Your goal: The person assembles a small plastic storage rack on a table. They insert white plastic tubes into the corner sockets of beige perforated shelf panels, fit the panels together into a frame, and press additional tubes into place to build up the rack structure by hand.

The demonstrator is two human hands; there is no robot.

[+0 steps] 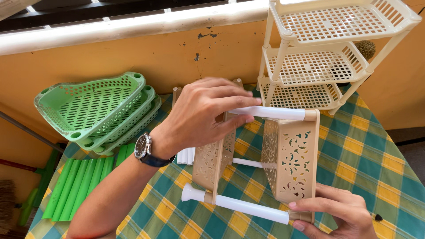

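The beige rack (290, 155) lies on its side on the checked tablecloth (376, 163), so that its two perforated trays stand on edge and the white tubes run level between them. This position exposes the tube ends and corner sockets.

The left hand (201, 117) closes from above on the upper white tube (270, 113), thumb below and fingers over it, next to the far tray's socket. The right hand (336, 212) closes on the near tray's lower corner, fingers curled beside the end of the lower white tube (248, 207); it steadies the frame against the other hand's pull. A third tube crosses between the trays, under the left-hand grip.

Left of that grip lie spare white tubes (186, 156), a stack of green trays (95, 110) and green tubes (77, 181). Beyond it stands an assembled cream three-tier rack (318, 57).

The left hand covers the upper tube's left joint; whether it is seated cannot be determined. The right palm is cut off by the frame edge.
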